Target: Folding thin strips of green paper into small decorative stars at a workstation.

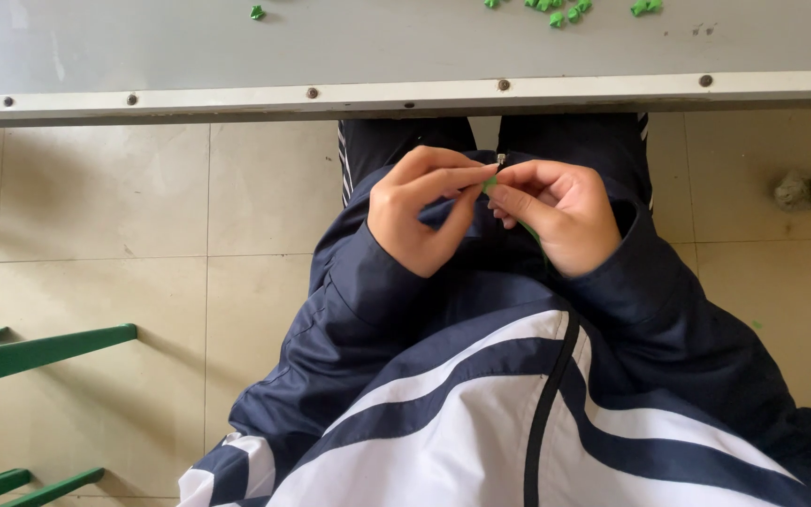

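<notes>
Over my lap, my left hand (420, 211) and my right hand (556, 211) meet fingertip to fingertip on a small green paper strip (490, 185). Both hands pinch it; most of the strip is hidden by the fingers, with a thin green tail showing under my right palm. The sleeves and front of my navy and white jacket (481, 394) fill the lower middle of the head view. Several small green folded paper pieces (560, 11) lie on the grey table top above, and a single one (257, 12) sits further left.
The grey table (237, 56) ends in a pale front edge with bolts, just above my hands. A green chair frame (11, 361) stands at lower left on the beige tiled floor (143, 216). A table leg foot (804, 188) sits at right.
</notes>
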